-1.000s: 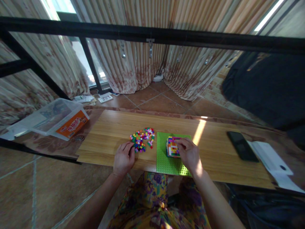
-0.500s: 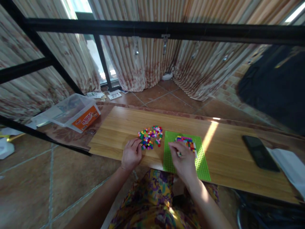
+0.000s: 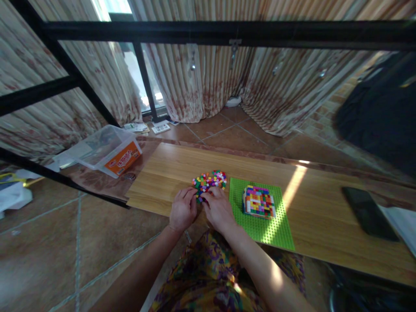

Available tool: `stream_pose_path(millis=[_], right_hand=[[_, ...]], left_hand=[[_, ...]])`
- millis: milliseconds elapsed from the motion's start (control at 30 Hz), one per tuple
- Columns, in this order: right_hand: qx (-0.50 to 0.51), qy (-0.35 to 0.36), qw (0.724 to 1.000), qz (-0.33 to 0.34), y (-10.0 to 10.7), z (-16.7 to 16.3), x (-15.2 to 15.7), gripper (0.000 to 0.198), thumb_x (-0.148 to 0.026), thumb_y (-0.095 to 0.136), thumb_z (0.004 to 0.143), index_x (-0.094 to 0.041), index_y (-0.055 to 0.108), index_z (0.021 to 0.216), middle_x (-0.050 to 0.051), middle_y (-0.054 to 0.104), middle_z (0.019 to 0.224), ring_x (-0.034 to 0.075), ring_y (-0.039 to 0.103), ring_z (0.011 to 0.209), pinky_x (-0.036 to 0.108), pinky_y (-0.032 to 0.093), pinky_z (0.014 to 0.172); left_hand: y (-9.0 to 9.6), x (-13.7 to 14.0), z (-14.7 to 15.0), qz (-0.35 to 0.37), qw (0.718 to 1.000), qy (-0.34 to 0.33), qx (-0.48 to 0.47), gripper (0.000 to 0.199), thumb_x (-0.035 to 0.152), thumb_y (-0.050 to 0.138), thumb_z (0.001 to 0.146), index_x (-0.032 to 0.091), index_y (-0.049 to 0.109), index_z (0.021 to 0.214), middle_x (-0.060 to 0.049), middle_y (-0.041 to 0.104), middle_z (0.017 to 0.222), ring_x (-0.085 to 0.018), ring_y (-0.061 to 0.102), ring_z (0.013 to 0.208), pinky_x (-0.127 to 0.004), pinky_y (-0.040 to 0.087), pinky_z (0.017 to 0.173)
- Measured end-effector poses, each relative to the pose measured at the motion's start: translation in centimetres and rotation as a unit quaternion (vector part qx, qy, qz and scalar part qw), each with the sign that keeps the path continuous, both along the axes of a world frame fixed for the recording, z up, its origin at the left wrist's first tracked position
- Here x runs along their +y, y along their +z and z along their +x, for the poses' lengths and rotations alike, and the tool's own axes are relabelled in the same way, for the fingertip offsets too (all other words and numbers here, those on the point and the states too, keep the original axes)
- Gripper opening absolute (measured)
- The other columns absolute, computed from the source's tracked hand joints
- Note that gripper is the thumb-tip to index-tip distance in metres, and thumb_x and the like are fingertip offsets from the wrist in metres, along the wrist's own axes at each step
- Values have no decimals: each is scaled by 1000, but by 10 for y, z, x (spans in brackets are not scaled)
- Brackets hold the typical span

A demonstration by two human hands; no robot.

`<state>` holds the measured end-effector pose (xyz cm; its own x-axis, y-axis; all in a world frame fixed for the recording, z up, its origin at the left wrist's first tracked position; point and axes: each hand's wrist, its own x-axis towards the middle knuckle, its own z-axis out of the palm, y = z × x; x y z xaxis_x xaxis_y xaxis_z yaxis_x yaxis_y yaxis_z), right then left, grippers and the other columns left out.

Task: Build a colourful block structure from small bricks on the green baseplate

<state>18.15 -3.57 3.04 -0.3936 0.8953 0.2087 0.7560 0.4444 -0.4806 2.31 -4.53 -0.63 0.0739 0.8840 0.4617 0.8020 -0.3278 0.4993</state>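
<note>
While the left hand (image 3: 183, 209) and the right hand (image 3: 220, 211) rest side by side at the near edge of the loose toy bricks (image 3: 210, 178), the fingers of both are curled; from where I stand, I cannot tell whether either pinches a brick. The loose toy bricks lie heaped on the wooden board (image 3: 165, 173), to the left of the green studded baseplate (image 3: 251, 227), which carries the assembled brick block (image 3: 259, 201). Handling, judged by eye: each loose piece is probably light, rigid, hard to break and slightly slippery. Grip it by two opposite side walls, leaving top and underside free. The block is likely stiff but could separate along its seams; hold it low, on opposite sides. Support the thin baseplate by its edges. Count: hands, two; heaps, one, its pieces too small and partly covered to number; baseplate, one; assembled block, one; smartphone (image 3: 369, 213), one; clear plastic bin (image 3: 105, 147), one.
</note>
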Motion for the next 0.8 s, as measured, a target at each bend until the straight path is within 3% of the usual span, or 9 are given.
stream_pose_path(millis=[333,533,800], right_hand=[[-31,-67,997,16,4,13,6,23,-15,51,89,-21,70,101,11,59,108,25,50,103,36,43,90],[-1,12,1000,17,3,2,-2,24,-17,51,91,-24,70,104,7,60,107,22,51,101,34,42,90],[-54,12,998,-6,2,-5,0,18,-21,52,91,-21,68,100,8,62,102,23,51,100,36,40,89]], left_hand=[[12,-5,1,-20,998,-52,-1,22,26,61,81,21,62,103,-9,63,117,-25,60,108,-43,50,95],[10,-5,-1,-26,997,-63,-39,37,13,58,72,19,58,109,-10,61,122,-25,58,114,-43,49,101],[9,-4,-2,-24,997,-62,-44,43,8,54,68,18,58,110,-11,61,122,-25,58,115,-43,49,102]])
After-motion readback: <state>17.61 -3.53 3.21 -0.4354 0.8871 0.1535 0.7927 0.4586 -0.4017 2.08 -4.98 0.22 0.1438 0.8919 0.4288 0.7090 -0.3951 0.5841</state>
